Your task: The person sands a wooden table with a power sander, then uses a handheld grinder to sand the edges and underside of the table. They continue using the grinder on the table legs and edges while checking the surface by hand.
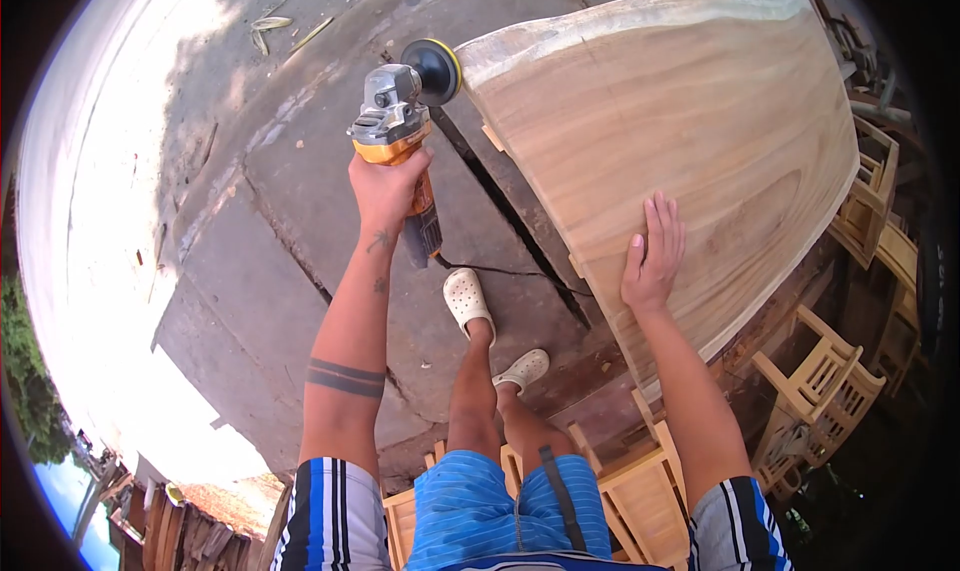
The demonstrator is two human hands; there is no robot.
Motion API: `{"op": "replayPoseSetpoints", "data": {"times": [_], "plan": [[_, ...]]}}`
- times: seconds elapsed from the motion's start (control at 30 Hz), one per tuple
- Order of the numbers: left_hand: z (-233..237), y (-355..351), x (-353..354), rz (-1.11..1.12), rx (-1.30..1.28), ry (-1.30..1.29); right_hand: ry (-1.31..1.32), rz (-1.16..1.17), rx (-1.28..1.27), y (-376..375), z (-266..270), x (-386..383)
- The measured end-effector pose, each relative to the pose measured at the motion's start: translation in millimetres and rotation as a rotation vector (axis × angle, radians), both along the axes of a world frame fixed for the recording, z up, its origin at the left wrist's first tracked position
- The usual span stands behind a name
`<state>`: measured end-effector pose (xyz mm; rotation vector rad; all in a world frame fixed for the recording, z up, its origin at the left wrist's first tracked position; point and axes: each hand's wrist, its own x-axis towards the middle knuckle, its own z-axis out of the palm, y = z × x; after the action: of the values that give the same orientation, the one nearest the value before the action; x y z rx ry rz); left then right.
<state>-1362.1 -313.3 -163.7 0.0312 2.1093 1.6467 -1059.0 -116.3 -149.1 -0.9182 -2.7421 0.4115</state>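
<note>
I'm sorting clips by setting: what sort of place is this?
Probably an outdoor furniture-making yard: a big wooden slab is being worked, unfinished wooden chairs crowd beside it, concrete paving lies underfoot, and the left hand holds a power sander.

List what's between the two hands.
Head view: concrete floor, its dark joint, and a black cord, up to the edge of the wood slab. Left hand holds the grinder; right hand rests on the slab.
</note>
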Motion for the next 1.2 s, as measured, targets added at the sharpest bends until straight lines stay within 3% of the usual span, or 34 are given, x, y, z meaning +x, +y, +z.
{"op": "replayPoseSetpoints", "data": {"times": [0.33,0.53,0.67,0.77,0.87,1.03,1.2], "plan": [[4.6,-15.1,50.3,-0.138,-0.121,0.119,0.098,-0.030,-0.037,1.8,-1.5,1.5],[7.3,-24.8,106.0,-0.194,-0.128,0.155,0.426,-0.155,-0.018,-15.9,-5.0,19.4],[1.0,-31.9,150.0,-0.243,-0.099,0.154,0.518,-0.129,-0.206,-112.7,5.1,56.4],[1.0,-31.6,185.3,-0.272,-0.032,0.197,0.597,-0.120,-0.670,-179.8,11.8,79.0],[1.6,-36.5,218.6,-0.317,-0.046,0.268,0.478,-0.265,-1.009,-219.0,21.4,87.9],[-15.3,-52.5,274.3,-0.379,0.014,0.202,0.547,-0.440,-1.135,-240.1,10.4,98.9],[-24.8,-64.4,329.3,-0.463,-0.085,0.346,0.664,-0.541,-1.223,-241.5,-7.4,127.2]]}}
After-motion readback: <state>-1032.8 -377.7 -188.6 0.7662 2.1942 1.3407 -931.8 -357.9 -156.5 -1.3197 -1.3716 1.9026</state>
